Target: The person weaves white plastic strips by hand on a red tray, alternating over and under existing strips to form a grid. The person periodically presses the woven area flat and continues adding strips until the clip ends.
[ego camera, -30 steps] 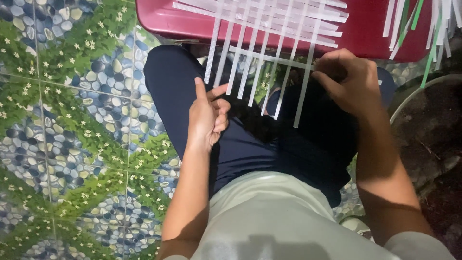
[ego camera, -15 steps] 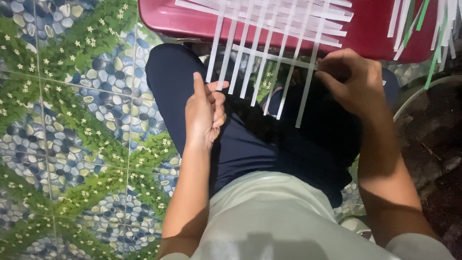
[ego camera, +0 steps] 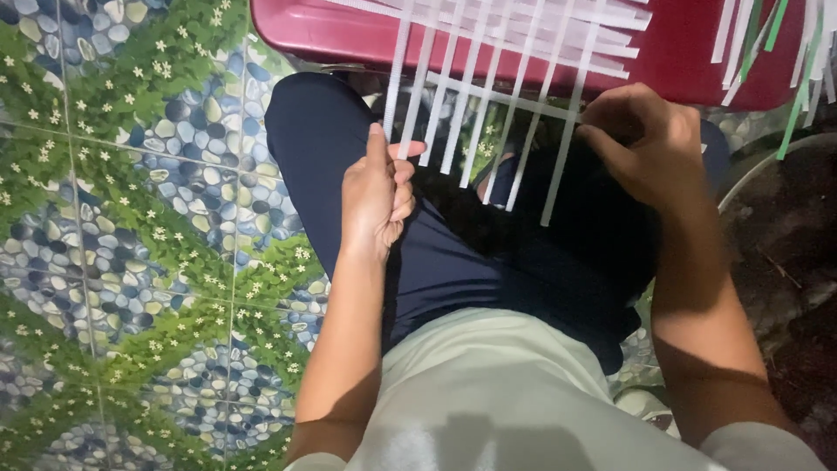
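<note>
A mat of woven white plastic strips (ego camera: 523, 26) lies on a dark red plastic stool (ego camera: 314, 30), with several loose strip ends (ego camera: 458, 122) hanging down over my lap. My left hand (ego camera: 377, 194) rests by the leftmost hanging strips, its fingertips touching one of them, fingers loosely curled. My right hand (ego camera: 647, 144) is closed on the right end of a horizontal white strip (ego camera: 497, 94) that crosses the hanging ones.
I sit with dark blue trousers (ego camera: 349, 148) and a pale shirt (ego camera: 488, 401) over a floor tiled in a green-and-pebble pattern (ego camera: 131, 218). More white and green strips (ego camera: 789, 61) hang at the top right. A dark round container (ego camera: 785, 235) stands at the right.
The view has shifted slightly. My left hand has edged up toward the leftmost strips; my right hand stays closed on the crossing strip.
</note>
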